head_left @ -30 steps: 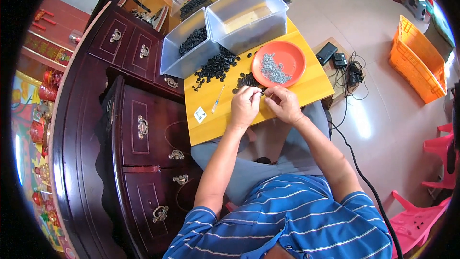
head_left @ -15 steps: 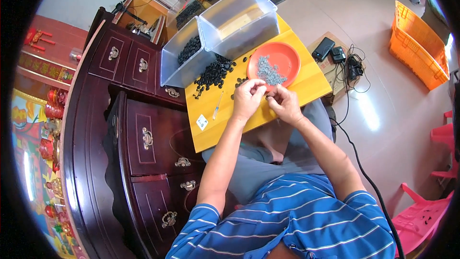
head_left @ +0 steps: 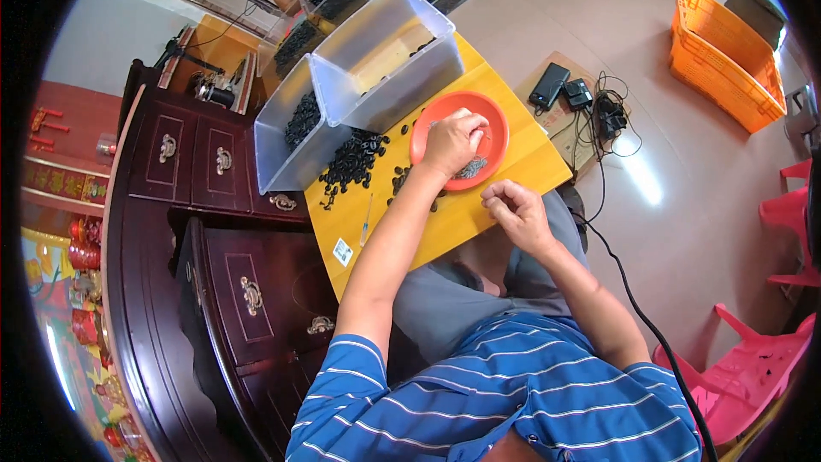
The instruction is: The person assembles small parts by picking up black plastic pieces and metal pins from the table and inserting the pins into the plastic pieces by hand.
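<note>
A round red plastic dish (head_left: 501, 135) holds a heap of small grey metal pieces (head_left: 472, 168). My left hand (head_left: 453, 144) reaches over it and covers part of the heap. Its fingers are bent together, and whatever is between them is too small to make out. By the table's near right edge, my right hand (head_left: 520, 217) is raised with curled fingers and thumb pressed in; its contents are hidden. Left of the dish lies a pile of small black round parts (head_left: 352, 160), with a few loose ones (head_left: 400, 178) beside my left forearm.
Two translucent bins (head_left: 282, 141) (head_left: 432, 56) stand on the far side of the yellow table (head_left: 534, 158). A thin pen-like tool (head_left: 367, 221) and a white card (head_left: 342, 251) lie at left. Dark drawers (head_left: 248, 282) border the left. Cables (head_left: 611, 111) and an orange crate (head_left: 727, 64) are right.
My hands have come apart: the left has moved forward over the dish, while the right stays near the table edge. The whole view has shifted, showing more of a person at the back.
</note>
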